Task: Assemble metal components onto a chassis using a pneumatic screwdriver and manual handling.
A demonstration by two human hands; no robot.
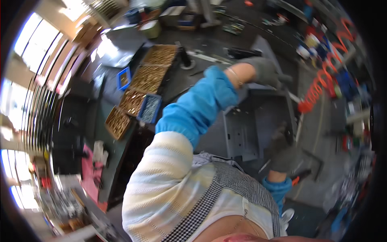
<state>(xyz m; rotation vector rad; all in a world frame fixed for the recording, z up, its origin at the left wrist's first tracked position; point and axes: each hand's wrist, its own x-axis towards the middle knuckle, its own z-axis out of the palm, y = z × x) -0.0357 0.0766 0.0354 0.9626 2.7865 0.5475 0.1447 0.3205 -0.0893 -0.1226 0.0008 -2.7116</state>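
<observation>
A grey metal box (248,127), its inside showing, lies in front of me. My left hand (264,72), in a grey glove, reaches over its far edge. One finger points to the right and the others curl down; what they hold, if anything, is hidden. My right hand (282,149), in a dark glove, is at the box's right side, low and close to my body. Motion smears its fingers, so their grip is unclear. Blue sleeve covers (197,103) are on both forearms.
Left of the box stand cardboard trays (151,76) of small brass-coloured parts and a blue bin (149,108) of silvery parts. A black cylindrical thing (184,57) stands beyond them. A coiled red hose (322,80) hangs at the right. An orange-and-black tool handle (301,176) is near my right wrist.
</observation>
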